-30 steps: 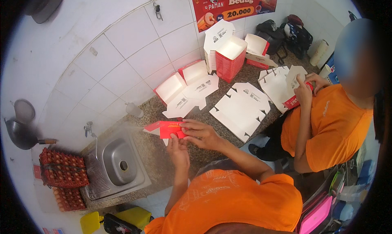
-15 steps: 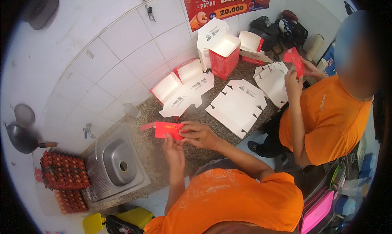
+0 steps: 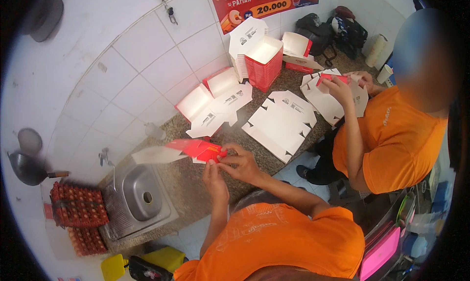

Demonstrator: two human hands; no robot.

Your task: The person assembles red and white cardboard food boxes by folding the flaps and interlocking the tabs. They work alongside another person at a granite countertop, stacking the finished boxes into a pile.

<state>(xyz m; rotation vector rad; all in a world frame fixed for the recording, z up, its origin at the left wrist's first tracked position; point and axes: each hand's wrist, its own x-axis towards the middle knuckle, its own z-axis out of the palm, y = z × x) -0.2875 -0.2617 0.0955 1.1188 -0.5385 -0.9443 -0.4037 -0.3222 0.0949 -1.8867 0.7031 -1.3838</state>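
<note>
In front of me I hold a partly folded red-and-white cardboard food box (image 3: 199,148). Its long white flap reaches leftward toward the sink and is smeared by motion. My left hand (image 3: 214,179) pinches the box's lower edge from below. My right hand (image 3: 242,164) grips its right end, fingers bent over the corner. To the right, a stack of flat white box blanks (image 3: 279,126) with dark notches lies on the counter. Beyond my hands, open-lidded folded boxes (image 3: 208,104) lean against the tiled wall, beside a tall stack of nested red boxes (image 3: 263,65).
A co-worker (image 3: 391,139) in orange at the right folds another box (image 3: 333,77) above more blanks. At my left are a steel sink (image 3: 169,213) and red egg trays (image 3: 78,205). A clear cup (image 3: 155,131) stands by the wall; black bags (image 3: 318,33) sit at the far corner.
The box in my hands has turned, its white flap now swung out to the left. The co-worker has lowered their box, and its white panel now shows.
</note>
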